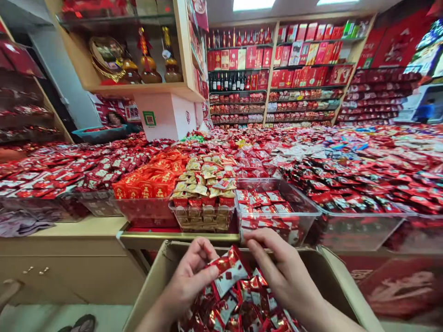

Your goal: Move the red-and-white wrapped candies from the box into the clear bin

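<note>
Red and white wrapped packets [238, 299] fill an open cardboard box [155, 276] at the bottom centre. Above them, my left hand [194, 272] pinches one red and white packet [230, 272] between thumb and fingers. My right hand [284, 272] is over the right part of the box, its fingers apart and pointing forward, with nothing held in them. Just beyond the box stands a clear bin [311, 211], partly filled with similar red and white packets.
Left of that bin are a bin of gold packets [204, 184] and one of orange-red packets [148, 184]. A heaped bin [363, 226] stands on the right. A cabinet [69, 272] is at lower left, and a shelf unit [183, 87] hangs above.
</note>
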`<state>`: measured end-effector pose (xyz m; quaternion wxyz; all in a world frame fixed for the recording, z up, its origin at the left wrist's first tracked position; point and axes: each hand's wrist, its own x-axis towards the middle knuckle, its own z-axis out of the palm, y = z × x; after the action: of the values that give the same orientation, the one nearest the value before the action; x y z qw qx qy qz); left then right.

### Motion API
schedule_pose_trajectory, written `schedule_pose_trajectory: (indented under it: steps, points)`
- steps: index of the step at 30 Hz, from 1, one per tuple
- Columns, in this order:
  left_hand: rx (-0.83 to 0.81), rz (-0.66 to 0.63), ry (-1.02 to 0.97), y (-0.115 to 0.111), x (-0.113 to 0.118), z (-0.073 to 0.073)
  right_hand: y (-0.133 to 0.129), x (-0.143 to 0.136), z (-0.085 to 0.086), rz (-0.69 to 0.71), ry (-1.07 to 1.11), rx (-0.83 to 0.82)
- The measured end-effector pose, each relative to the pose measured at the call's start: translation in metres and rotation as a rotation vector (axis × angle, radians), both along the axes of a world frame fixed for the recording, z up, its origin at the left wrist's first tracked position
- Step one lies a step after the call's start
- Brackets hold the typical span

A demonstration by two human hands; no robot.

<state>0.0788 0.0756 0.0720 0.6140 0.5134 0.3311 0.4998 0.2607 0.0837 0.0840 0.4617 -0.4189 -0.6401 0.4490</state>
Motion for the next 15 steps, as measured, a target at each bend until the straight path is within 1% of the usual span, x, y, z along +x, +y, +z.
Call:
schedule_pose_trajectory:
  steps: [2, 5, 7, 10, 13, 15]
  points:
    - [-0.010, 0.011, -0.040, 0.001, 0.001, 0.003, 0.012, -0.001, -0.005, 0.016, 0.012, -0.057]
    - [-0.037, 0.080, -0.037, 0.002, 0.006, 0.000, 0.018, -0.006, -0.014, 0.182, 0.115, -0.223]
    - [-0.038, 0.110, -0.023, 0.001, 0.011, -0.003, 0.018, -0.010, -0.017, 0.223, 0.147, -0.227]
    - [-0.044, 0.102, -0.065, -0.002, 0.017, -0.005, 0.015, -0.014, -0.020, 0.157, 0.187, -0.178]
    - [-0.075, 0.126, -0.165, -0.003, 0.020, -0.005, 0.016, -0.016, -0.023, 0.130, 0.323, -0.278]
    - [-0.106, 0.135, -0.177, -0.003, 0.022, -0.007, 0.018, -0.017, -0.026, 0.107, 0.392, -0.321]
